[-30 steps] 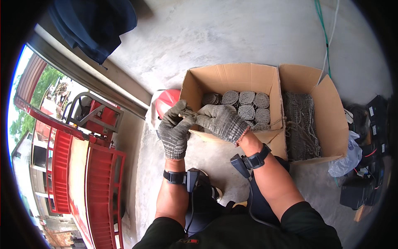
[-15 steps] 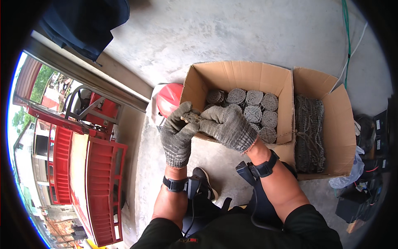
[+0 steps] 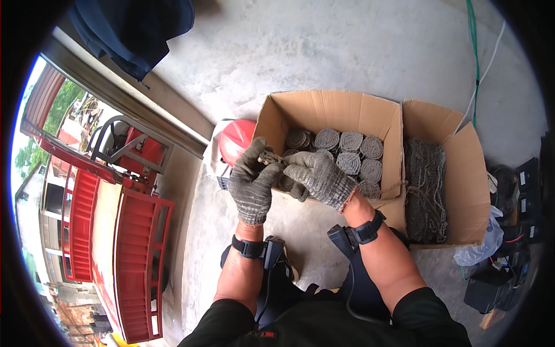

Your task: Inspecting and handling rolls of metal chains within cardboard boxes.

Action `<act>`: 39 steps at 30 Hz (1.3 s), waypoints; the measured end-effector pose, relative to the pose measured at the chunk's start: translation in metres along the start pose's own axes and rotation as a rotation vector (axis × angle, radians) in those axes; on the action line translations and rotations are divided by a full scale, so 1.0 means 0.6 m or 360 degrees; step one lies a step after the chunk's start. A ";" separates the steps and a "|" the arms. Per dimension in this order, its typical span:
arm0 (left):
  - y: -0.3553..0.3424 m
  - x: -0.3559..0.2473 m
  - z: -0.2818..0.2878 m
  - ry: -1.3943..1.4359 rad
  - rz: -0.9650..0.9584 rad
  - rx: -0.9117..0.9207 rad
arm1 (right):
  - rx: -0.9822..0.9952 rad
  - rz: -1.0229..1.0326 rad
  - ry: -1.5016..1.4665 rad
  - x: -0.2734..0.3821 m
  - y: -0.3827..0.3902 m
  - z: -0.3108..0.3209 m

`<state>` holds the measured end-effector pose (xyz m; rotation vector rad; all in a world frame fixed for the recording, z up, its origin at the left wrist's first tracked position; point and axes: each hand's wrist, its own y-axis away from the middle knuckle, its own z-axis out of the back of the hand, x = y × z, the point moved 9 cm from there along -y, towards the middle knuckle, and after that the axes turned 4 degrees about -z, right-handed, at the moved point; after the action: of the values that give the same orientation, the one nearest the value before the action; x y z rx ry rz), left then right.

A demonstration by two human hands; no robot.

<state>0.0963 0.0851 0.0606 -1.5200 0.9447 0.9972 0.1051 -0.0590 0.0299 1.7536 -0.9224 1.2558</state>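
Both my hands wear grey knitted work gloves and meet in front of the open cardboard box. Pinched between thumb and fingers of my left hand is a small grey-brown scrap, seemingly fibrous; its exact kind I cannot make out. The fingers of my right hand close on the scrap's other side, partly hiding it. Beyond my right hand, several tightly coiled grey rolls stand on end in the box. My hands cover the box's near left corner.
A second cardboard box adjoins on the right, holding a tied stack of dark grey, rope-like strips. A red rounded object sits at the first box's left. Black boxes and a clear plastic bag lie far right. A red vehicle stands left.
My hands keep the small scrap between them, and my right fingers have shifted slightly around it. The whole view has shifted a little; the boxes and rolls stay as they were.
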 end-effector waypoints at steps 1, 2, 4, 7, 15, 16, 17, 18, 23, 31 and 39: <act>-0.001 0.001 0.000 -0.0062 -0.0008 -0.0043 | -0.0005 -0.0026 -0.0066 -0.003 0.001 0.002; -0.002 0.007 -0.002 -0.0056 -0.0007 -0.0039 | -0.0009 -0.0053 -0.0134 -0.006 0.000 0.004; -0.007 0.000 -0.009 -0.0419 -0.0171 0.0006 | -0.0015 0.0019 -0.0167 -0.005 -0.007 0.012; -0.012 -0.006 -0.043 -0.0711 -0.0365 0.0146 | -0.0073 0.0139 -0.0043 -0.004 -0.015 0.031; -0.016 -0.038 -0.118 -0.1119 -0.0705 0.0252 | -0.0369 0.0195 0.0335 0.011 -0.010 0.082; -0.016 -0.038 -0.120 -0.1113 -0.0706 0.0253 | -0.0374 0.0195 0.0339 0.011 -0.010 0.085; -0.018 -0.036 -0.121 -0.1092 -0.0682 0.0275 | -0.0344 0.0192 0.0307 0.009 -0.011 0.084; -0.018 -0.032 -0.123 -0.1071 -0.0657 0.0300 | -0.0315 0.0188 0.0274 0.010 -0.011 0.082; -0.015 -0.016 -0.104 -0.0570 -0.0462 0.0220 | -0.0347 0.0325 0.0322 0.045 0.006 0.080; -0.028 0.069 -0.055 0.0305 0.0446 0.0205 | -0.0471 0.0666 0.0818 0.045 0.009 0.075; -0.024 0.082 -0.088 0.0432 0.0472 0.0487 | -0.0432 0.0698 0.1095 0.055 0.017 0.060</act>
<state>0.1327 0.0320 0.0250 -1.2976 1.4784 0.8131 0.1187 -0.0998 0.0559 0.8216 -1.0141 1.7562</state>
